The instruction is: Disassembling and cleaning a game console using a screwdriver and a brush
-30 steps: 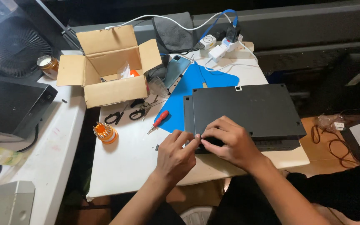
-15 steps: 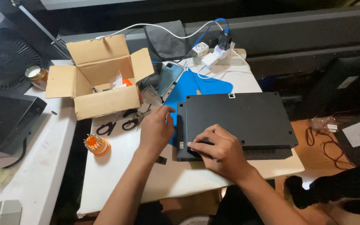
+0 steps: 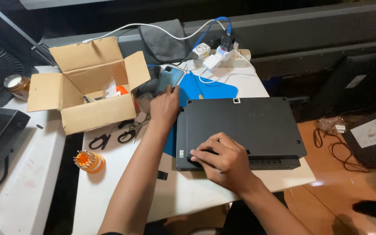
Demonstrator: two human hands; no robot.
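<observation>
Two hands split: your left hand (image 3: pixel 165 106) reaches, fingers spread, over the phone (image 3: pixel 169 78); your right hand (image 3: pixel 223 160) presses flat on the laptop (image 3: pixel 244 130), which could slide off the table (image 3: pixel 188 191).

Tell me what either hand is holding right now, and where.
Nothing is lifted. The right hand presses on the flat black laptop's front edge; the left hand reaches to the grey-blue smartphone.

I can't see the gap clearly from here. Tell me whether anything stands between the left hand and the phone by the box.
Nothing visible does. The left hand is already at the phone, fingers reaching its lower edge. The cardboard box and scissors lie off to the side. The right hand rests on the black laptop.
</observation>
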